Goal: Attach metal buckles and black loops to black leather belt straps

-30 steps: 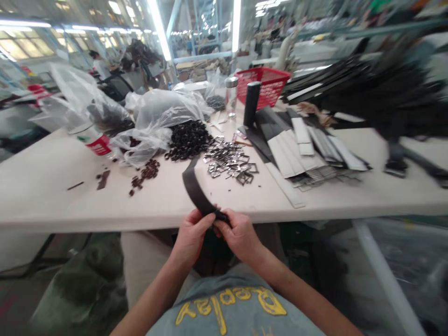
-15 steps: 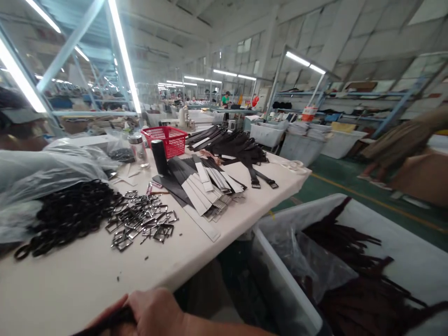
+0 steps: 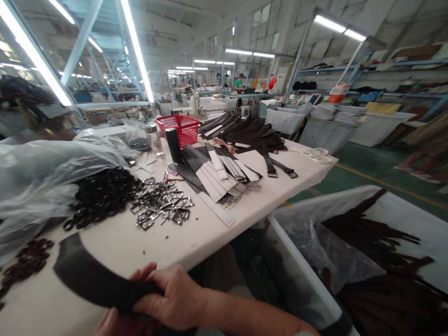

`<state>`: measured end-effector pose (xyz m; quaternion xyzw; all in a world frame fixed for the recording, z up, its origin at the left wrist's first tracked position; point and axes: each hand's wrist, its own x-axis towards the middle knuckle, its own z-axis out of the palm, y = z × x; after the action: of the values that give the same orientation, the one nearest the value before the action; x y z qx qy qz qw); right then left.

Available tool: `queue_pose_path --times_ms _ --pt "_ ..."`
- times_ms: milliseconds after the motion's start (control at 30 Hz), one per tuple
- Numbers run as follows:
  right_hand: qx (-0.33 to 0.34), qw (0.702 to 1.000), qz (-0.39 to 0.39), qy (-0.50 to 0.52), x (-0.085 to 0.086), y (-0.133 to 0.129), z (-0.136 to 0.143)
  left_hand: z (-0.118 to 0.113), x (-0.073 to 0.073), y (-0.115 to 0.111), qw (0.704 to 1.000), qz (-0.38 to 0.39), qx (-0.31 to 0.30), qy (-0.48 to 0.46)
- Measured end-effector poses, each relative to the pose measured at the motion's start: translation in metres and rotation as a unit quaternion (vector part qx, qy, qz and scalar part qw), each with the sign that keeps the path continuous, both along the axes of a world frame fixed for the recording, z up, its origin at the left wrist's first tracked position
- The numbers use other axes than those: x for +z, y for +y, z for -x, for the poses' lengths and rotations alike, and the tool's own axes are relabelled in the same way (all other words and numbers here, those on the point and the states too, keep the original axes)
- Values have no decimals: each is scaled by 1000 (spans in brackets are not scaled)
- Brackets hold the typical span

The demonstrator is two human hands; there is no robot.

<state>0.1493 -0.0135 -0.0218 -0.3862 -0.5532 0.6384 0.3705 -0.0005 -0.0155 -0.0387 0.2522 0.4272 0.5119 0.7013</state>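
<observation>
A wide black strap (image 3: 84, 275) curves over the near edge of the table, its free end pointing left. My right hand (image 3: 178, 294) is closed round the strap, thumb and fingers pinching a narrower or folded part. At the bottom edge my left hand (image 3: 117, 324) also grips the strap from below; much of this hand is cut off or hidden. Just beyond lies a heap of metal buckles (image 3: 161, 200) on the white table (image 3: 168, 252). To its left is a pile of black rings (image 3: 105, 193). Dark reddish-brown rings (image 3: 28, 261) lie nearer, at far left.
Strips with pale undersides (image 3: 213, 179) fan out mid-table, near a black cylinder (image 3: 173, 145), a red basket (image 3: 178, 130) and a glass jar (image 3: 154, 140). Black belts (image 3: 252, 133) lie behind. Plastic bags (image 3: 63, 158) sit left. A white bin (image 3: 304, 270) of dark strips stands right.
My view has swung left and down a little. The black strap has come up into sight over the table, and my left hand has appeared on it beside the right.
</observation>
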Motion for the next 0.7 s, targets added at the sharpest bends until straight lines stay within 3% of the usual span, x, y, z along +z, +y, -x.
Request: queue_pose_path --times_ms 67,133,200,333,500,700 --pt "-15 998 34 51 8 -3 0 -12 21 -14 999 -5 35 -14" --pt "-19 996 43 74 18 -5 -2 -24 40 -25 999 -35 29 -30" --pt "-21 995 51 85 24 -5 -6 -33 50 -28 996 -69 18 -46" --pt "-16 991 69 110 27 -3 -9 -30 49 -27 992 -121 -21 -27" --pt "3 980 136 146 27 -10 -6 -21 42 -29 989 -132 -42 49" --pt "-1 979 124 164 27 -15 0 -25 33 -32 983 -161 27 85"
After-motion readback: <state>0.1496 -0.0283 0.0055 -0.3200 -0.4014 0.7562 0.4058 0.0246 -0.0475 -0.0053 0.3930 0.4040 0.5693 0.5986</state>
